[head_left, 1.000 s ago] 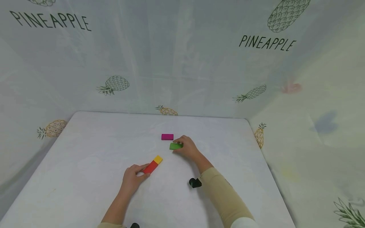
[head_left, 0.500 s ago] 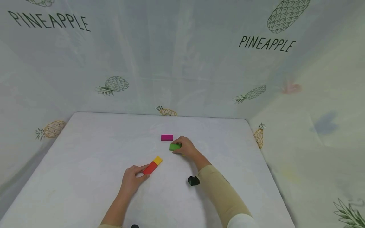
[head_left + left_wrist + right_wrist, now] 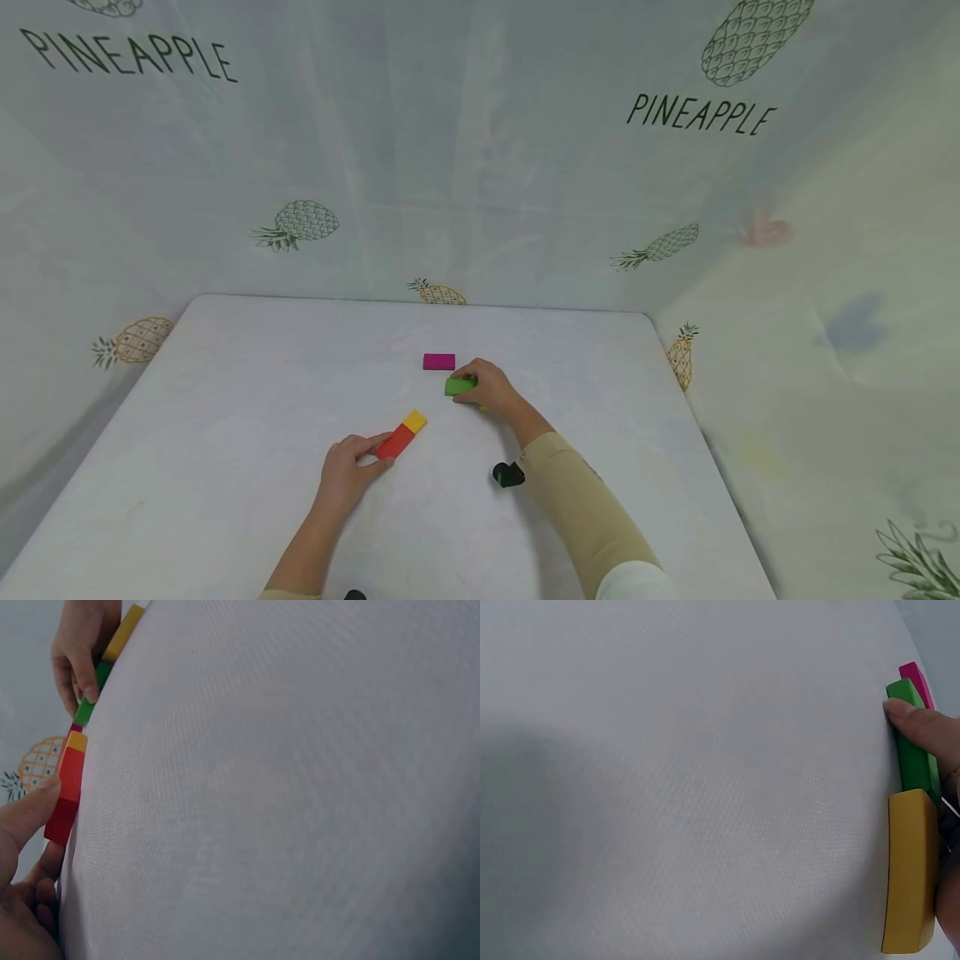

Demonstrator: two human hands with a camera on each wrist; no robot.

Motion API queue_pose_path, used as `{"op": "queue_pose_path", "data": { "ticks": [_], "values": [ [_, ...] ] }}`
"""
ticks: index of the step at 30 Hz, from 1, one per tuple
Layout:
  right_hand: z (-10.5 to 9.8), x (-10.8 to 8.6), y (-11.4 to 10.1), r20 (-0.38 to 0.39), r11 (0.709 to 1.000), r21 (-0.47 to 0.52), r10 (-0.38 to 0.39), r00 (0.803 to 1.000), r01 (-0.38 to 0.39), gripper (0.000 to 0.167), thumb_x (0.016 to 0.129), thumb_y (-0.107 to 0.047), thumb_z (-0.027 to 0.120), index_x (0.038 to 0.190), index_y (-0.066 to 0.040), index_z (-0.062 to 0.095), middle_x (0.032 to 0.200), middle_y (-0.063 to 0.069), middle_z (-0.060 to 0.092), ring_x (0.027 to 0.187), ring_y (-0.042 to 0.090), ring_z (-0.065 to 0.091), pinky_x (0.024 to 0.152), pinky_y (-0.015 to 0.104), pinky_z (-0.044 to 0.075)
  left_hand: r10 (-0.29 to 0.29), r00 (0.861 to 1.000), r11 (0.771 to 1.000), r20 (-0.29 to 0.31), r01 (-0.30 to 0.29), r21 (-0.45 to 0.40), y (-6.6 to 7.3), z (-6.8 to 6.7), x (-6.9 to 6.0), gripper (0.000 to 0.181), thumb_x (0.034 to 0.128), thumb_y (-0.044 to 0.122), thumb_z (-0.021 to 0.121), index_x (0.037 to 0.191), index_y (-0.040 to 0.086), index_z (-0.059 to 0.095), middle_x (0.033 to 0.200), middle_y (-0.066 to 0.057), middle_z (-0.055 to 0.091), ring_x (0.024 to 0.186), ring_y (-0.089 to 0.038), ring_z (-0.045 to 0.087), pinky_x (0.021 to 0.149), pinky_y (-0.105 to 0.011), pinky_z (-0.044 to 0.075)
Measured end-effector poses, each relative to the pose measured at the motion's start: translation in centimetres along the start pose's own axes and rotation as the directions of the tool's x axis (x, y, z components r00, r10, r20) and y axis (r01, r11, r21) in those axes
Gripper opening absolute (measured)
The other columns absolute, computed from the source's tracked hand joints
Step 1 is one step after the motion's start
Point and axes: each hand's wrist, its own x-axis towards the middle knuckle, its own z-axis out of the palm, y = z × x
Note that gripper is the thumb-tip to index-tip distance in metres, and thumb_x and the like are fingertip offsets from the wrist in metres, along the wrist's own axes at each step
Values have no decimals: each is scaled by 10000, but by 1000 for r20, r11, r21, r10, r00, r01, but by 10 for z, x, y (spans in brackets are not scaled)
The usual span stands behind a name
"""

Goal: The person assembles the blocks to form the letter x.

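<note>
A: What do the hands have hold of?

B: The left hand pinches the red block, thumb and finger parted only as far as the block between them. The right hand has the green block in a similar narrow pinch, thumb along the side nearer the person.

A: Anything up against those two?

B: A small yellow piece meets the far end of the red block, in line with it; whether they're joined, I can't tell. A longer yellow block lies by the right palm, at the near end of the green block. Contact there is unclear.

A: So how should it be handled?

B: Gently, I'd say. Even pressure on both sides of the red block should spare the yellow piece a knock out of line. On the right, fingertips alone ought to do; a dragging palm could nudge the longer yellow block.

A: And farther out?

B: The magenta block lies on the white table, just beyond the green block, so a careless twist might brush it. Behind hangs a pineapple-print cloth.
</note>
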Motion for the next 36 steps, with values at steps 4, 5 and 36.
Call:
{"op": "queue_pose_path", "data": {
  "ticks": [4, 5, 36],
  "values": [
    [-3, -1, -3, 5, 1000, 18, -11, 1000, 11, 372, 787, -214, 831, 1143, -169, 730, 1088, -19, 608, 994, 155, 531, 909, 322, 458, 3, 1000, 1000, -1, -3, 6, 0, 0, 0, 454, 823, 120, 780, 1262, 181, 682, 1019, -42, 619, 985, -232, 515, 789, -383, 451],
    [-5, -1, -5, 7, 1000, 28, -13, 1000, 13, 373, 786, -203, 831, 1143, -166, 730, 1087, -19, 607, 999, 154, 532, 915, 321, 456, 3, 1000, 1000, -2, -3, 7, 0, 0, 0, 455, 822, 121, 781, 1262, 181, 682, 1016, -41, 618, 982, -231, 515, 786, -382, 452],
    [-7, 8, -41, 150, 993, 28, -118, 982, 115, 306, 780, -165, 833, 1064, -257, 769, 1111, -95, 607, 1119, 150, 441, 907, 301, 418, -6, 1000, 1000, 0, 6, 11, 0, 1, 1, 453, 815, 131, 793, 1251, 197, 690, 997, -25, 614, 971, -225, 509, 780, -382, 450]
  ]
}}
